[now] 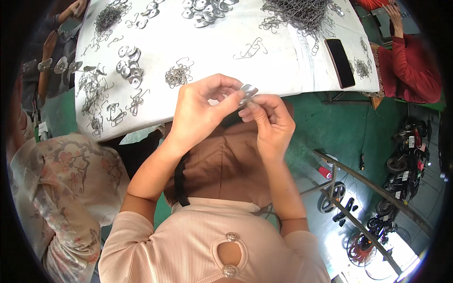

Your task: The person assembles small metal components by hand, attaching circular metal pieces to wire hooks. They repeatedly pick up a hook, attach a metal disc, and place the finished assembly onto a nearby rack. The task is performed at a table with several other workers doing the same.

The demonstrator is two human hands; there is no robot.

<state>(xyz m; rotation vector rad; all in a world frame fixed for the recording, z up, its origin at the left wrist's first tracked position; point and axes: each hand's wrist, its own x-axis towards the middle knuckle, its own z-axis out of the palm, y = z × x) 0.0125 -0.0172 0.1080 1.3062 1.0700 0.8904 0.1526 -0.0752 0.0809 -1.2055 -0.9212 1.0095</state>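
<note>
Over the table's near edge, my left hand (200, 106) is closed, pinching a shiny metal disc (248, 89) between thumb and fingers. Close against it, my right hand (274, 125) is also closed, thumb and forefinger pressed together by the disc's lower side. Whatever those right fingertips hold is too small to make out. Just beyond my left hand lies a small heap of bent wire hooks (178, 74). Left of that heap sits a cluster of similar metal discs (130, 66). A few loose wire hooks (255, 48) are spread farther out.
The white-covered table (217, 45) also bears a large hook pile (299, 14), more discs (205, 10) and a dark phone (339, 63). People sit left and right, one in a red sleeve (413, 70). A metal rail (368, 188) and parked motorbikes (403, 165) stand at right.
</note>
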